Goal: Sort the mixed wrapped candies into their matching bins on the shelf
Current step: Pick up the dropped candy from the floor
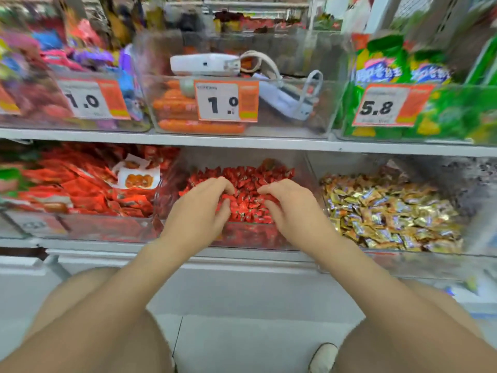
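Curled fingers of the left hand (201, 208) and right hand (293, 205) each clutch red candies (247, 205) in the middle bin (250, 239). Gold candies (390, 214) fill the adjoining bin directly right, nearer the right hand; red packets (80, 189) lie left. Both hands hide any stray pieces beneath them. The far upper shelf (242, 140) is blurred.

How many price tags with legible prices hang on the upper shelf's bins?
3: the left tag reads 1.0, the middle tag 1.0, the right tag 5.8. An orange sliver at the far left edge may be a fourth.
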`<action>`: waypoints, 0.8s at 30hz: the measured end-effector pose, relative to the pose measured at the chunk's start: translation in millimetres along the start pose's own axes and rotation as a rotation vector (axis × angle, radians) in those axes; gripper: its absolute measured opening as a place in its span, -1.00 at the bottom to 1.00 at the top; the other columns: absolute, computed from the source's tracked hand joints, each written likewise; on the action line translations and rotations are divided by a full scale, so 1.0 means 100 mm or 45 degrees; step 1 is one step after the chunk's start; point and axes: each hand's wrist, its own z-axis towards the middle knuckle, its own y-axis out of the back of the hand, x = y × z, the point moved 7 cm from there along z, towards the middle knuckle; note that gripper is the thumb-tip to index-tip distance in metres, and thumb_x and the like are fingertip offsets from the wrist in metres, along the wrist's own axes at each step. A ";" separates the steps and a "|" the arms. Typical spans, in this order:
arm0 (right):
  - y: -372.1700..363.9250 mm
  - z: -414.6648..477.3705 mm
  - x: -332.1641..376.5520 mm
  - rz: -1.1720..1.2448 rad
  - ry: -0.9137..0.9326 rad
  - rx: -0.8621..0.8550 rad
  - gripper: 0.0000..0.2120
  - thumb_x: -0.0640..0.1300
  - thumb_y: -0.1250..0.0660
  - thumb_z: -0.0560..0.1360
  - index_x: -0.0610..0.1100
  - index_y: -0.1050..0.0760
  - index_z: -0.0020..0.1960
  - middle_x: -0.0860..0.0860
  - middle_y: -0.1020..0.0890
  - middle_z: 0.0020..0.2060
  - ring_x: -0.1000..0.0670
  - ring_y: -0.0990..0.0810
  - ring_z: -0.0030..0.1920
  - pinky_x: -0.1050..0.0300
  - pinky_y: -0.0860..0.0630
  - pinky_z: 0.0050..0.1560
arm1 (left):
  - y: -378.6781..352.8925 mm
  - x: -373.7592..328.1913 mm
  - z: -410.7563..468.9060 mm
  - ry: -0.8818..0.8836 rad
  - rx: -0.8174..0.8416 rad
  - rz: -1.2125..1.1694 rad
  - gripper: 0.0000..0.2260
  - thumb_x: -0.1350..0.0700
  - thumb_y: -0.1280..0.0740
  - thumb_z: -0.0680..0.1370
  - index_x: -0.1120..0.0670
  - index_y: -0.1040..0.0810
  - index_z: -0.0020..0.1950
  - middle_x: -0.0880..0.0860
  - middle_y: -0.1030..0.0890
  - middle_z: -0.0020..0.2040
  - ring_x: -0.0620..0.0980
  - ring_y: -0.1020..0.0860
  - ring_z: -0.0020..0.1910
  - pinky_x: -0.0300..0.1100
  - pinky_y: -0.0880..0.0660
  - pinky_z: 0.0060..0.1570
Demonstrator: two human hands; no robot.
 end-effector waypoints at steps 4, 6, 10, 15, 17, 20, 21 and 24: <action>0.00 -0.09 -0.12 -0.375 0.077 0.121 -0.54 -0.19 -0.41 0.51 0.04 -0.59 0.39 -0.12 -0.50 0.44 -0.23 -0.44 0.36 -0.18 -0.53 0.26 | -0.38 0.12 0.06 0.076 0.140 0.167 -0.73 0.08 -0.32 0.62 -0.02 -0.55 0.32 0.00 -0.60 0.22 0.15 -0.53 0.20 0.14 -0.49 0.20; 0.24 -0.25 -0.13 -0.096 0.064 -0.022 -0.66 -0.24 -0.37 0.55 -0.01 -0.65 0.27 -0.05 -0.59 0.29 -0.12 -0.50 0.29 -0.03 -0.50 0.30 | -0.44 -0.06 0.04 0.030 0.058 0.082 -0.77 0.09 -0.34 0.60 -0.04 -0.58 0.25 -0.05 -0.58 0.18 0.11 -0.52 0.16 0.10 -0.47 0.17; 0.85 -0.62 -0.50 0.173 -0.193 -0.117 -0.73 -0.34 -0.36 0.48 0.01 -0.64 -0.02 0.14 -0.64 -0.13 0.12 -0.59 -0.05 0.28 -0.46 0.00 | -0.46 -0.75 0.04 -0.251 -0.052 -0.100 -0.88 0.17 -0.34 0.57 0.00 -0.59 0.07 -0.09 -0.56 0.04 0.03 -0.49 0.04 0.04 -0.45 0.06; 1.21 -1.36 -1.32 -0.053 -0.555 0.262 -0.81 -0.10 -0.41 0.24 0.14 -0.56 -0.20 0.21 -0.65 -0.21 0.16 -0.60 -0.12 0.03 -0.59 -0.04 | -0.85 -1.70 -0.10 -0.727 0.079 -0.101 -0.88 0.20 -0.32 0.58 0.12 -0.59 0.10 0.04 -0.55 0.09 0.12 -0.50 0.12 -0.02 -0.44 0.19; 1.23 -1.56 -1.56 -0.170 -0.574 0.334 -0.79 -0.12 -0.44 0.30 0.18 -0.54 -0.20 0.26 -0.65 -0.21 0.18 -0.61 -0.13 -0.08 -0.61 0.07 | -1.05 -1.97 -0.09 -0.830 0.141 -0.065 -0.88 0.15 -0.30 0.60 0.13 -0.57 0.10 0.06 -0.54 0.07 0.13 -0.48 0.12 -0.07 -0.40 0.25; 1.32 -1.66 -1.75 -0.216 -0.536 0.236 -0.60 -0.23 -0.50 0.43 0.19 -0.37 -0.06 0.19 -0.62 -0.21 0.00 -0.63 -0.13 -0.12 -0.60 -0.02 | -1.31 -2.12 0.01 -0.804 0.222 0.084 -0.82 0.04 -0.30 0.61 0.11 -0.53 0.12 0.05 -0.53 0.00 0.12 -0.46 0.08 -0.06 -0.35 0.32; 1.34 -1.67 -1.79 -0.226 -0.528 0.221 -0.57 -0.20 -0.52 0.45 0.19 -0.33 -0.03 0.17 -0.61 -0.20 -0.04 -0.62 -0.14 -0.11 -0.59 -0.06 | -1.37 -2.14 0.04 -0.778 0.241 0.149 -0.81 0.01 -0.32 0.61 0.09 -0.52 0.13 0.05 -0.54 -0.02 0.11 -0.47 0.06 -0.05 -0.35 0.30; 1.34 -1.64 -1.89 -0.259 -0.468 0.300 -0.67 -0.08 -0.52 0.49 0.22 -0.38 -0.11 0.16 -0.60 -0.22 -0.01 -0.59 -0.16 -0.13 -0.59 -0.11 | -1.44 -2.18 0.12 -0.756 0.291 0.283 -0.80 -0.04 -0.35 0.62 0.06 -0.52 0.12 0.04 -0.60 -0.05 0.13 -0.56 -0.01 -0.03 -0.41 0.08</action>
